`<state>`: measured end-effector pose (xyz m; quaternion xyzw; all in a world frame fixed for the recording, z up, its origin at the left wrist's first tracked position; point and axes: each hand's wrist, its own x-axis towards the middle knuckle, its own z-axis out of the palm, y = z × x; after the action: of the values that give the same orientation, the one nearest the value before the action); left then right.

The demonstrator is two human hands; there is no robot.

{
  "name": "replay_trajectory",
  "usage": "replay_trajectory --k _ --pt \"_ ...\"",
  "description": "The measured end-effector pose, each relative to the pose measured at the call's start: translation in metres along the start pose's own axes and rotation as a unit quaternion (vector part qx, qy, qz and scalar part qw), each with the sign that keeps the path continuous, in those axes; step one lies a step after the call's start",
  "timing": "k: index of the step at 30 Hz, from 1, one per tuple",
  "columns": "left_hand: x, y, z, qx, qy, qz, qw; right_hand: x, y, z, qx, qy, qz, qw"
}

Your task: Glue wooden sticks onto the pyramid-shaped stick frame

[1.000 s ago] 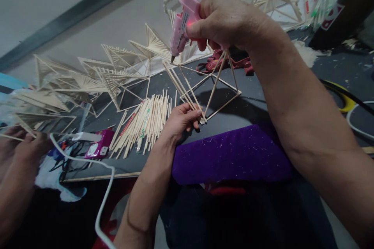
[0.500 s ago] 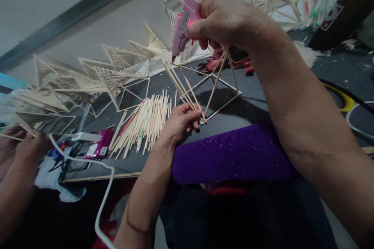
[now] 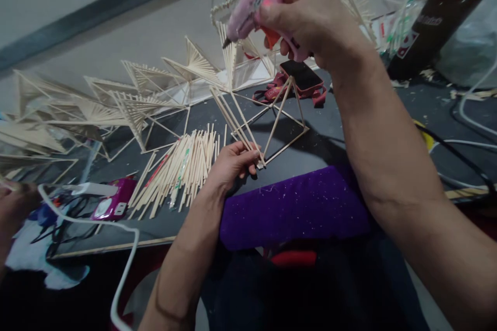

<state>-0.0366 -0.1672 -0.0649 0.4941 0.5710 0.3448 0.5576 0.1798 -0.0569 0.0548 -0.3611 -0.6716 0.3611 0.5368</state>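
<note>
My right hand [image 3: 295, 23] is wrapped round a pink glue gun [image 3: 248, 8], raised over the table with its dark nozzle pointing down and left. Below it, my left hand [image 3: 238, 160] pinches the near lower corner of a wooden stick frame [image 3: 277, 114] that stands on the dark table. Several sticks slant up and left from that corner. The nozzle is apart from the frame. Left of my left hand lies a pile of loose sticks [image 3: 182, 165]. A folded purple cloth [image 3: 291, 209] covers the table's front edge.
Fanned stick structures [image 3: 132, 108] line the back left. A phone [image 3: 303, 76] and a red strap [image 3: 272, 90] lie behind the frame. A magenta box [image 3: 116, 199], a white cable [image 3: 132, 248] and another person's hand [image 3: 15, 204] are at left. A dark bottle [image 3: 423, 31] leans at right.
My right hand has lifted the glue gun up, away from the stick tips, and tilted it more level. The view has shifted to the right. My left hand keeps its hold.
</note>
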Motion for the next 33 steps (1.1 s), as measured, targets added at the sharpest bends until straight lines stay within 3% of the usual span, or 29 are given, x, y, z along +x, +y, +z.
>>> replay_trajectory --k 4,7,13,18,22,27,33 --pt "0.002 0.0 -0.001 0.007 -0.007 -0.001 1.0 -0.002 0.003 -0.018 0.079 0.081 0.035 0.993" --pt "0.004 0.0 -0.001 0.002 -0.008 0.003 1.0 -0.01 0.008 -0.042 0.073 0.141 0.076 0.984" --pt "0.004 0.001 0.0 -0.005 -0.005 0.004 1.0 -0.058 0.026 -0.105 -0.031 0.148 0.142 0.978" --pt "0.005 0.0 -0.002 -0.007 -0.013 0.011 1.0 -0.097 0.052 -0.141 -0.102 0.187 0.242 0.946" --pt "0.006 0.001 -0.002 0.006 -0.017 0.015 1.0 -0.107 0.074 -0.15 -0.109 0.2 0.312 0.922" --pt "0.005 0.001 -0.002 0.004 -0.008 0.009 1.0 -0.102 0.097 -0.151 -0.124 0.21 0.35 0.905" --pt "0.006 0.001 -0.002 -0.004 -0.015 0.017 1.0 -0.098 0.108 -0.149 -0.251 0.222 0.366 0.868"
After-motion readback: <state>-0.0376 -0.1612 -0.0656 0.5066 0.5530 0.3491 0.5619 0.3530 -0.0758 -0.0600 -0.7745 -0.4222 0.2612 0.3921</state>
